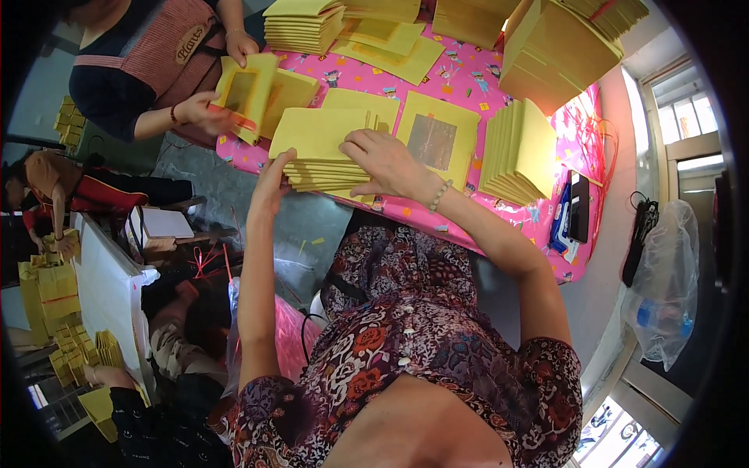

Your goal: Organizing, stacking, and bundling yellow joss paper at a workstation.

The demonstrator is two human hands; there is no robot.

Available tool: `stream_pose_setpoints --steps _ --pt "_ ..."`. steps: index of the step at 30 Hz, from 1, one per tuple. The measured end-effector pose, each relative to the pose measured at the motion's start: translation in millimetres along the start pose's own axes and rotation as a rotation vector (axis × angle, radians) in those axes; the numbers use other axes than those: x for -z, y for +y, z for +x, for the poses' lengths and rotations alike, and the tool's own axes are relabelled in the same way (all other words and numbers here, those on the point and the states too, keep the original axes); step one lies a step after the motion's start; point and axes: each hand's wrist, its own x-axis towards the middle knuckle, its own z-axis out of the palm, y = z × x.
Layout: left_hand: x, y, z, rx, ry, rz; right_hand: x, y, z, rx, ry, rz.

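Note:
A stack of folded yellow paper [316,131] lies at the near edge of the pink table, its layered folds facing me. My left hand [270,186] grips the stack's left front corner, fingers pressed to its side. Across the top and front edge rests my right hand [390,162], a beaded bracelet on its wrist, with thumb and fingers apart. Just right of it lies a yellow sheet with a silver-grey square [431,142]. Farther right stands a fanned bundle of folded yellow paper [516,152]. Whatever is beneath my right palm is hidden.
Across the table's left corner, another person [204,109] handles yellow paper with a dark square. More yellow stacks [303,27] and a tall yellow block [558,58] stand at the back. A phone [578,207] and red strings [597,148] lie at the right edge of the patterned tablecloth [460,74].

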Motion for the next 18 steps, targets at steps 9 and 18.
stream_pose_setpoints --steps 9,18 --pt "-6 21 -5 0.194 -0.111 -0.042 -12 -8 -8 -0.014 0.054 -0.114" --pt "-7 28 7 0.229 -0.266 -0.237 -15 2 -12 -0.044 0.124 -0.012"
